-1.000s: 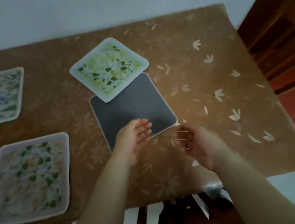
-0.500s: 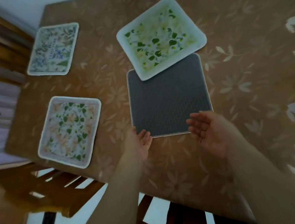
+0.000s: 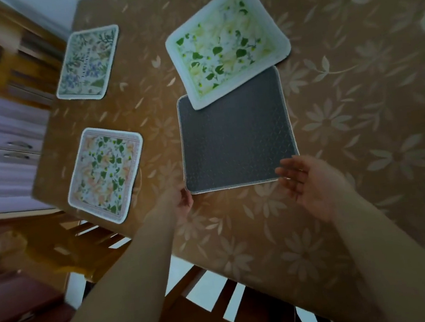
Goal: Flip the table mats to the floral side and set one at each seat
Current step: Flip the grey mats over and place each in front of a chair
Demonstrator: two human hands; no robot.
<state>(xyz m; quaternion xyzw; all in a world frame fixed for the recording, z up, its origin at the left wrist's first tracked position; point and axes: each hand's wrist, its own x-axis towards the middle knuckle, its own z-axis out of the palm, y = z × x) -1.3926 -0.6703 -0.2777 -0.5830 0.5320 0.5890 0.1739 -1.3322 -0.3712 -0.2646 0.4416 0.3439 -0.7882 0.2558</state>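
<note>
A grey mat (image 3: pixel 236 137) lies plain side up in the middle of the table. Its far edge is covered by a green-leaf floral mat (image 3: pixel 227 42) lying skewed on top. Two more floral mats lie along the left edge: a peach and green one (image 3: pixel 105 173) near me and a bluish one (image 3: pixel 87 63) farther away. My left hand (image 3: pixel 180 204) is at the grey mat's near left corner, fingers curled at its edge. My right hand (image 3: pixel 312 184) is open, palm up, its fingertips at the near right corner.
The brown tablecloth (image 3: pixel 363 143) has a pale flower print. A wooden chair (image 3: pixel 88 243) stands at the near left corner, and another chair's slats (image 3: pixel 235 298) show below the near edge. Cabinets (image 3: pixel 0 148) stand to the left.
The view has swung closer over the table. My left hand has closed in on the grey mat's near left corner, and my right hand has reached its near right corner. The mats lie as before.
</note>
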